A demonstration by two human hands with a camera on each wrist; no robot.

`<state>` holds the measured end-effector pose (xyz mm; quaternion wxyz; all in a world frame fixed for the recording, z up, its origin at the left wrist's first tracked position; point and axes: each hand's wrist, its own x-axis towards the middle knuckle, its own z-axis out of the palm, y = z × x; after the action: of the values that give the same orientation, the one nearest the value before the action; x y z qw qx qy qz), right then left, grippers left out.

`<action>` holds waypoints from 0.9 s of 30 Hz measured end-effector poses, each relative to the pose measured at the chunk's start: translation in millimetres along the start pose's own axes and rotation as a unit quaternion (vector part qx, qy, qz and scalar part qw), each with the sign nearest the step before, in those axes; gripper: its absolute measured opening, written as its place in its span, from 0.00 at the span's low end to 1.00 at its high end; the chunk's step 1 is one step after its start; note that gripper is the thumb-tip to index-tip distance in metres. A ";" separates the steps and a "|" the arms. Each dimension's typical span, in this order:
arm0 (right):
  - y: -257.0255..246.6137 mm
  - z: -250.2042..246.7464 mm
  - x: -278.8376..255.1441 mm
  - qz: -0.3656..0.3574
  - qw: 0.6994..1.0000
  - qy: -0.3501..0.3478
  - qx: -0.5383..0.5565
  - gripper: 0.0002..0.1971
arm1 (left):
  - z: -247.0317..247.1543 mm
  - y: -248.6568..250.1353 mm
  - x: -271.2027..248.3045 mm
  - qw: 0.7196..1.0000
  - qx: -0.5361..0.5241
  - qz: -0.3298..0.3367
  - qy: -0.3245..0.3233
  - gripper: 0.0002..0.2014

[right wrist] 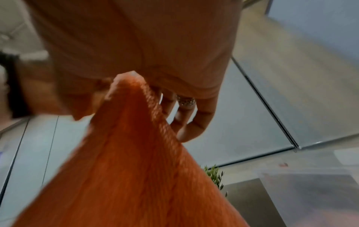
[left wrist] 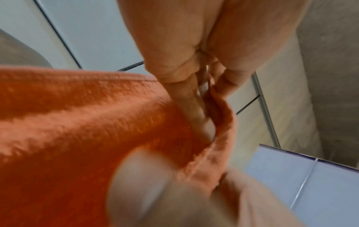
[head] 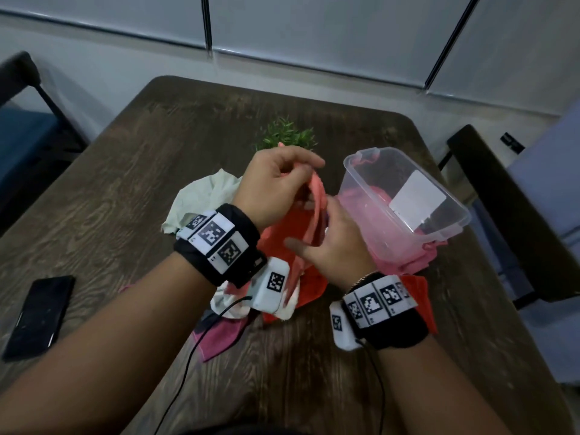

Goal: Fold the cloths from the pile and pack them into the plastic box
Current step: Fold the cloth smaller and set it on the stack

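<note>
Both hands, the left hand (head: 279, 180) and right hand (head: 329, 246), pinch the orange cloth (head: 314, 199) (lifted over the pile), whose loose edge could slip free.

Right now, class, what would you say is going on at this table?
A person is holding an orange cloth up over the wooden table. The left hand pinches its top edge, and the right hand grips it lower down. It is not yet folded. The clear plastic box to the right stands tilted, with pink cloth inside. More cloths, among them a pale green cloth, lie loose beneath the hands.
</note>
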<state>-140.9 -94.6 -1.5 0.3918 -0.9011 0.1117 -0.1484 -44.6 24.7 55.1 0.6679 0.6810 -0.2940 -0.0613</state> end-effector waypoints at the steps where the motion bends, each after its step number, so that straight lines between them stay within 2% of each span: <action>1: 2.4 3.3 -0.1 0.008 1.000 0.013 -0.004 0.22 | -2.3 1.4 1.1 1.000 0.012 0.003 -0.012 0.13; 3: 5.4 1.0 1.8 0.010 0.998 0.068 -0.017 0.06 | -10.8 2.0 3.6 0.993 0.109 0.040 -0.033 0.18; 5: 3.7 -10.9 4.1 0.001 0.993 0.108 -0.046 0.11 | -22.3 -1.4 7.1 0.961 0.258 0.093 -0.043 0.20; 7: -0.4 -24.2 7.2 -0.016 0.989 0.129 -0.072 0.12 | -33.5 -9.6 11.9 0.926 0.354 0.126 -0.041 0.13; 10: -3.0 -36.9 13.2 -0.047 0.980 0.151 -0.122 0.17 | -38.4 -20.6 14.3 0.897 0.424 0.126 0.008 0.07; 12: 1.9 -42.0 18.6 -0.057 0.974 0.139 -0.170 0.17 | -38.0 -21.6 14.5 0.884 0.451 0.109 0.048 0.05; 14: 6.6 -48.8 24.9 -0.054 0.971 0.133 -0.194 0.16 | -38.6 -20.2 17.2 0.893 0.434 0.104 0.052 0.05; 17: 6.9 -60.5 31.7 -0.038 0.966 0.166 -0.194 0.13 | -41.3 -18.1 22.1 0.933 0.348 0.086 0.039 0.08; 20: 4.6 -71.1 33.1 -0.033 0.968 0.183 -0.168 0.10 | -44.0 -19.3 22.8 0.954 0.281 0.058 0.088 0.08; 22: 4.0 -78.9 28.5 -0.026 0.983 0.138 -0.115 0.14 | -48.4 -25.0 23.7 0.961 0.245 0.036 0.122 0.07; 24: 7.8 -86.9 23.1 -0.016 0.988 0.065 -0.136 0.16 | -56.0 -31.1 25.9 0.962 0.230 0.014 0.145 0.07; 25: 11.1 -90.9 21.0 -0.009 0.986 0.042 -0.160 0.14 | -60.5 -33.0 26.7 0.962 0.225 0.008 0.155 0.07; 27: 16.5 -99.1 17.1 0.019 0.987 0.042 -0.153 0.06 | -68.3 -33.3 28.1 0.963 0.205 0.005 0.174 0.07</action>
<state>-161.6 -177.7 53.8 0.2470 -0.9412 0.1664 -0.1596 21.6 68.6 39.2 0.5554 0.8020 -0.1829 0.1225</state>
